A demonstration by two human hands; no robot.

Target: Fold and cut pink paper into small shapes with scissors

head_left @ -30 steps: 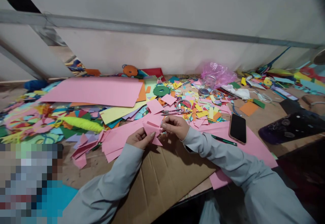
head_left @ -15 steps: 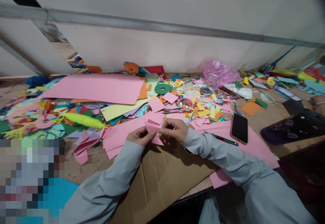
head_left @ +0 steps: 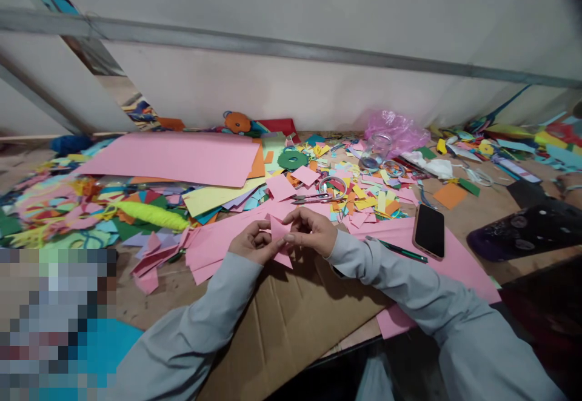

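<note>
A small piece of folded pink paper (head_left: 279,231) is pinched between my two hands above a sheet of brown cardboard (head_left: 277,322). My left hand (head_left: 254,242) grips its left side, thumb in front and fingers partly curled behind. My right hand (head_left: 313,231) is closed on its right edge, the thumb meeting the left thumb. A pointed pink corner sticks out below the thumbs; some of the folds are hidden by the fingers. Just beyond the hands lie metal scissors (head_left: 334,189) and square pink pieces (head_left: 280,187). Pink sheets (head_left: 213,243) lie beside my left hand.
At right are a phone (head_left: 429,231), a green-black pen (head_left: 402,249) and a dark case (head_left: 522,228). Yellow-green yarn (head_left: 148,214) and folded pink shapes (head_left: 154,258) lie at left. Behind are a large pink sheet (head_left: 168,159), paper scraps, a jar (head_left: 376,151) and pink plastic (head_left: 398,129).
My hands have drawn closer together, with the thumbs now meeting over the pink paper. The paper's open upper flap now looks narrower and pressed together.
</note>
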